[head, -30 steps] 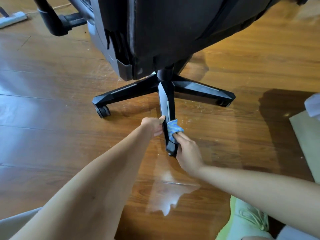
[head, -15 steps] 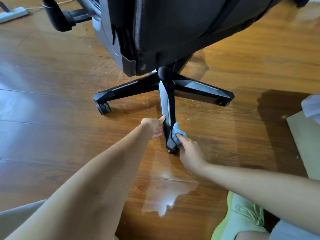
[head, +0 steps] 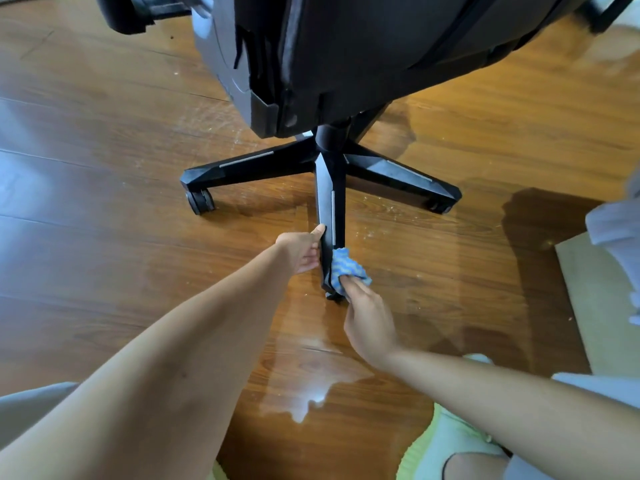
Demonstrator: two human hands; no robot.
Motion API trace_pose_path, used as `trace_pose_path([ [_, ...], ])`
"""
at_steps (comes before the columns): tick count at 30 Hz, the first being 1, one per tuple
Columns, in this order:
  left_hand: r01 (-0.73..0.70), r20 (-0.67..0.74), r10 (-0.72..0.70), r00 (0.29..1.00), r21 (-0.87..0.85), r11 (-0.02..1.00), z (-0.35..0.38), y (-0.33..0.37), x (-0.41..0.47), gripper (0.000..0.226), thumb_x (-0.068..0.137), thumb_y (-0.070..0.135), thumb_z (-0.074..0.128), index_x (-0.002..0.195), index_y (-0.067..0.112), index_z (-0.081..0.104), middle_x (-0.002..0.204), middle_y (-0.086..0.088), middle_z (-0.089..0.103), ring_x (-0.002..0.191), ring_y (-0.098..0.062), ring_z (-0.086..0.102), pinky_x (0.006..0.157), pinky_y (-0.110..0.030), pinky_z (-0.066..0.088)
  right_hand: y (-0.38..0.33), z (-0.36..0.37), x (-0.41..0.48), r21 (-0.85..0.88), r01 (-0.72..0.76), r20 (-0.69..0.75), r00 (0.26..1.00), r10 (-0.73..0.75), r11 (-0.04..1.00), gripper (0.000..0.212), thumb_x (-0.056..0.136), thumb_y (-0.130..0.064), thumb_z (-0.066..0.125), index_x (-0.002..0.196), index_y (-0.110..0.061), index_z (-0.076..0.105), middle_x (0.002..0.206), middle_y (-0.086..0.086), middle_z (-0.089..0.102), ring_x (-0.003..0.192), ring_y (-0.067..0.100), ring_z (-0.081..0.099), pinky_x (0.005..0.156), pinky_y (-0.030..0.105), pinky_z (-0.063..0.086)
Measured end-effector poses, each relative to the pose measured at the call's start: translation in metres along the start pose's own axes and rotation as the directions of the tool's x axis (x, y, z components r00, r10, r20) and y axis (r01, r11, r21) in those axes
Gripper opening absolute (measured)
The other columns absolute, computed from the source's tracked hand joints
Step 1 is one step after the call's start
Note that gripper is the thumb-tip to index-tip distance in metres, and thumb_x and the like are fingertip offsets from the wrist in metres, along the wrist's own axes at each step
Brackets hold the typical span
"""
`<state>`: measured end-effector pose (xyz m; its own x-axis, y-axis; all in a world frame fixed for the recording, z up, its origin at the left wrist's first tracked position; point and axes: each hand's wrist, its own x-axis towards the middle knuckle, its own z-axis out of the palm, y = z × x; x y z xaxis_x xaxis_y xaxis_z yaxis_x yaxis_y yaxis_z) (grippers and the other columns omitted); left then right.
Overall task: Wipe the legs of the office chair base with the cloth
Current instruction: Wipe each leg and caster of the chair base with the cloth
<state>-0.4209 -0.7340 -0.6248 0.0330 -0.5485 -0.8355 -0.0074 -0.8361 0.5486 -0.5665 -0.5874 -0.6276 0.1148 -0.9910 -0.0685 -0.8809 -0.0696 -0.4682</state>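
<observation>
A black office chair base (head: 330, 157) stands on the wooden floor, with three legs in sight under the dark seat. The near leg (head: 330, 216) points straight at me. My left hand (head: 303, 249) grips its left side, thumb on the edge. My right hand (head: 369, 322) holds a blue patterned cloth (head: 348, 270) pressed against the right side of that leg near its tip. The caster under the tip is mostly hidden by the cloth and hand.
The left leg ends in a caster (head: 200, 201); the right leg (head: 405, 178) reaches toward a dark patch on the floor. A pale mat (head: 599, 299) lies at the right edge with white fabric (head: 616, 226) on it. A light green shoe (head: 450, 445) is near my right arm.
My right hand slid the cloth along the near leg, down toward the tip and slightly back up. My left hand kept its grip. The view shifted a little closer to the chair.
</observation>
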Motion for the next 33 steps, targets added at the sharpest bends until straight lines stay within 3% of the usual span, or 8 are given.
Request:
trace_pose_path([
  [6, -0.044, 0.033, 0.047, 0.998, -0.071, 0.997, 0.007, -0.013, 0.001, 0.043, 0.094, 0.054, 0.073, 0.082, 0.016, 0.059, 0.083, 0.001, 0.064, 0.078, -0.013, 0.064, 0.083, -0.027, 0.058, 0.006, -0.001, 0.015, -0.171, 0.071, 0.07, 0.996, -0.06, 0.983, 0.069, 0.08, 0.014, 0.053, 0.143, -0.012, 0.049, 0.145, 0.002, 0.044, 0.104, 0.034, 0.061, 0.061, 0.037, 0.044],
  [13, -0.031, 0.075, 0.05, 0.996, -0.239, 0.97, -0.007, -0.038, 0.003, 0.045, 0.102, 0.053, 0.059, 0.101, 0.01, 0.072, 0.093, -0.005, 0.071, 0.085, -0.018, 0.068, 0.081, -0.027, 0.056, -0.005, -0.009, 0.072, -0.308, 0.227, 0.126, 0.972, -0.197, 0.924, 0.068, 0.094, 0.005, 0.047, 0.158, -0.008, 0.028, 0.168, 0.007, 0.02, 0.156, 0.023, 0.018, 0.115, 0.039, 0.041],
  [17, -0.057, -0.016, 0.054, 0.998, -0.247, 0.967, -0.015, -0.039, 0.008, 0.028, 0.1, 0.042, 0.064, 0.089, 0.016, 0.065, 0.082, -0.002, 0.068, 0.066, -0.015, 0.064, 0.055, -0.023, 0.053, 0.01, -0.011, 0.044, -0.469, 0.617, 0.383, 0.787, -0.484, 0.632, 0.053, 0.101, -0.001, 0.024, 0.152, 0.005, 0.038, 0.16, 0.023, 0.035, 0.153, 0.035, 0.026, 0.116, 0.044, 0.039],
  [21, -0.063, -0.028, 0.058, 0.998, -0.235, 0.97, -0.016, -0.045, 0.016, 0.027, 0.096, 0.042, 0.067, 0.101, 0.016, 0.069, 0.09, -0.003, 0.071, 0.067, -0.018, 0.069, 0.065, -0.029, 0.053, 0.012, -0.026, 0.056, -0.472, 0.824, 0.57, 0.556, -0.605, 0.312, 0.049, 0.102, -0.002, 0.021, 0.134, 0.002, 0.058, 0.136, 0.02, 0.059, 0.136, 0.037, 0.05, 0.108, 0.04, 0.046],
  [24, -0.115, -0.096, 0.091, 0.991, -0.273, 0.955, -0.011, -0.049, 0.018, 0.044, 0.095, 0.045, 0.069, 0.121, 0.009, 0.07, 0.107, -0.008, 0.071, 0.098, -0.029, 0.069, 0.1, -0.041, 0.056, 0.001, -0.043, 0.094, -0.396, 0.823, 0.565, 0.568, -0.599, 0.408, 0.027, 0.1, -0.008, 0.043, 0.119, -0.01, 0.062, 0.121, 0.007, 0.059, 0.119, 0.026, 0.056, 0.088, 0.035, 0.053],
  [28, -0.225, -0.218, 0.169, 0.961, -0.261, 0.939, -0.01, -0.05, 0.02, 0.038, 0.096, 0.05, 0.062, 0.102, 0.013, 0.069, 0.092, -0.001, 0.068, 0.084, -0.024, 0.061, 0.081, -0.038, 0.05, -0.008, -0.056, 0.124, -0.347, 0.575, 0.205, 0.818, -0.538, 0.741, 0.03, 0.084, 0.006, 0.06, 0.111, -0.006, 0.064, 0.127, 0.009, 0.06, 0.119, 0.03, 0.057, 0.072, 0.045, 0.058],
  [30, -0.292, -0.327, 0.205, 0.923, -0.243, 0.925, -0.013, -0.047, 0.019, 0.039, 0.096, 0.054, 0.056, 0.102, 0.018, 0.07, 0.09, 0.002, 0.07, 0.082, -0.019, 0.062, 0.074, -0.036, 0.047, -0.009, -0.054, 0.12, -0.351, 0.578, 0.115, 0.807, -0.579, 0.737, 0.022, 0.082, 0.005, 0.057, 0.1, -0.006, 0.064, 0.122, 0.01, 0.061, 0.113, 0.031, 0.057, 0.064, 0.041, 0.056],
  [33, -0.328, -0.44, 0.204, 0.874, -0.227, 0.917, -0.017, -0.046, 0.016, 0.038, 0.097, 0.053, 0.052, 0.102, 0.019, 0.068, 0.088, 0.003, 0.069, 0.081, -0.018, 0.062, 0.074, -0.036, 0.047, -0.001, -0.046, 0.101, -0.377, 0.678, 0.321, 0.734, -0.598, 0.631, 0.028, 0.081, -0.003, 0.052, 0.104, -0.006, 0.068, 0.124, 0.013, 0.064, 0.12, 0.035, 0.058, 0.09, 0.047, 0.053],
])
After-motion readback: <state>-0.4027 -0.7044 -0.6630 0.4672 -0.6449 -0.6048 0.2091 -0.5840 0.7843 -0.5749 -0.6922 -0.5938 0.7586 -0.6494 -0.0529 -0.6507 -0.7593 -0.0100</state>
